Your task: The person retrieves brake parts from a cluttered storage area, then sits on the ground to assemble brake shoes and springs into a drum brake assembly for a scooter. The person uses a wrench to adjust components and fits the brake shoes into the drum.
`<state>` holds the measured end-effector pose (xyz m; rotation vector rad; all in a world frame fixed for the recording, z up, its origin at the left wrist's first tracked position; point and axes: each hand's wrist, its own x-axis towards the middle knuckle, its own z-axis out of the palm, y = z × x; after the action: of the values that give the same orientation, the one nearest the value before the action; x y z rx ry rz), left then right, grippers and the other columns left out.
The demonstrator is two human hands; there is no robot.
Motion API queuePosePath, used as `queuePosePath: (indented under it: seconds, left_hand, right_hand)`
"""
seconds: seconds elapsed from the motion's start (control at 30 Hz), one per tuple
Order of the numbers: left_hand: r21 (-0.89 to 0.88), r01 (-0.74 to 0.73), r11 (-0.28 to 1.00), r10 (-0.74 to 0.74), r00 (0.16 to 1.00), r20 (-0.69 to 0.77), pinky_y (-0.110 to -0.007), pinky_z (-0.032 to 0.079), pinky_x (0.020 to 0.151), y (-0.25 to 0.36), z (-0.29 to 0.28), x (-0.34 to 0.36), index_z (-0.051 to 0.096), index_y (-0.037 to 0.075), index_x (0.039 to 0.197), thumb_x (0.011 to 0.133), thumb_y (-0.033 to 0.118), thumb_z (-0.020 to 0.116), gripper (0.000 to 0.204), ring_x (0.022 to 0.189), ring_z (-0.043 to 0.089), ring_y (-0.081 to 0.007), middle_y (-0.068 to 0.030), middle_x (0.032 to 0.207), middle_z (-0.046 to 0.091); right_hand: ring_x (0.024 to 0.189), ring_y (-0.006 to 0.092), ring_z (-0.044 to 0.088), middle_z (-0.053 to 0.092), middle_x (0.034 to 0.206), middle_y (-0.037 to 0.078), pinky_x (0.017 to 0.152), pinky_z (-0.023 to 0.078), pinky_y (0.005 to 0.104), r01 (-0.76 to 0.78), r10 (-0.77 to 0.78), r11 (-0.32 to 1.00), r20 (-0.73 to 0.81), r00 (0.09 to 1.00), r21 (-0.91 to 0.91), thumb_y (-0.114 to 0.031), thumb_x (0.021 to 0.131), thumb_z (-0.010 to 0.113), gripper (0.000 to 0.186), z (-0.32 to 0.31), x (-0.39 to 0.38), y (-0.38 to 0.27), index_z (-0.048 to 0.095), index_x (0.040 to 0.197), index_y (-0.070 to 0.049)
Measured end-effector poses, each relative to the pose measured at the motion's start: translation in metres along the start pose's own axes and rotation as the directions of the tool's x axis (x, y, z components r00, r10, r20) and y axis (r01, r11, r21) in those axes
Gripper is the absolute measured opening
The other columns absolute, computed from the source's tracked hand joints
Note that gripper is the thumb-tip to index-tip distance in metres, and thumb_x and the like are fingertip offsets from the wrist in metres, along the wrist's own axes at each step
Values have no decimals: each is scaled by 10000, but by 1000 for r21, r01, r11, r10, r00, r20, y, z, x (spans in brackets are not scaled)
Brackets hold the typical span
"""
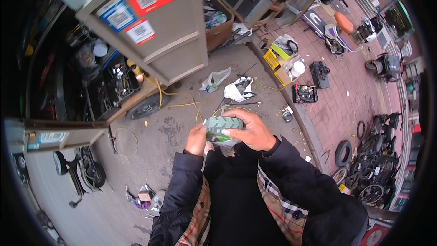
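- Both bare hands hold a ridged object (224, 123) at the centre, in front of the body and above the grey ground (159, 155). It is rounded and grey-green, with chevron grooves like tyre tread; bright green and clear, shiny wrapping show below.
- The left hand (196, 139) has its fingers clamped on the object's left edge.
- The right hand (256, 131) grips its right side, thumb across the near face, forefinger curved over the top; the other fingers are partly hidden.
- The dark jacket (314, 187) opens on tan plaid lining.
- A grey metal panel (177, 32), upper left, carries red and blue stickers (140, 32) with square black-and-white codes; their small print is too blurred to read.
- Beyond the hands lie a crumpled white plastic bag (239, 89), a filmy clear bag (215, 80) and a looping yellow hose (184, 105).
- On the reddish brick paving (339, 105) at right are an open yellow-sided carton (284, 78) and a black rubber tyre (343, 154).
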<state>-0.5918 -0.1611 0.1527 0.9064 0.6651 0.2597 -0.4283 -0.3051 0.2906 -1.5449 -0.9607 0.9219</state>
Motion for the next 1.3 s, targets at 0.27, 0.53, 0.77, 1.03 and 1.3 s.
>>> queuePosePath:
  seconds: [0.27,0.53,0.77,1.03,1.3]
  left_hand:
    - [181,172,968,-175,985,0,-284,511,861,-23,139,58,741,-57,1201,1068,294,664,383,945,646,-110,-39,1055,752]
    - [334,151,930,-148,988,-34,-281,504,760,-96,315,136,759,-44,1103,1066,347,671,402,838,603,-83,-15,926,718]
    - [387,166,907,-194,980,34,-286,525,802,-114,405,182,748,-46,1163,1068,373,670,436,874,626,-98,-36,960,729]
    - [37,27,999,-22,991,-130,-369,517,1077,-102,418,225,564,-17,1449,1048,239,714,499,1210,662,-223,-147,1317,667]
    - [-498,-33,867,-91,971,-223,-452,543,1082,-105,419,285,524,-12,1454,1117,475,520,592,1265,665,-308,-174,1397,654]
  right_hand:
    - [999,127,670,736,1098,91,882,543,303,-126,119,991,-168,978,-32,-170,968,773,393,-128,-54,59,662,1293,20]
    - [945,135,682,752,1055,83,869,542,310,-231,231,971,-14,973,-55,-198,966,776,391,-333,-89,120,682,1284,8]
    - [855,147,713,751,953,120,795,554,318,-122,122,986,-2,992,-114,-189,1001,725,332,-440,-104,144,671,1262,8]
    - [811,172,682,666,907,71,850,606,395,-234,359,718,-60,931,655,-191,1088,611,293,-494,-49,185,620,1271,39]
    - [1061,204,712,706,1182,115,959,563,369,-290,414,478,78,907,829,-237,1135,529,334,-513,40,190,613,1314,33]
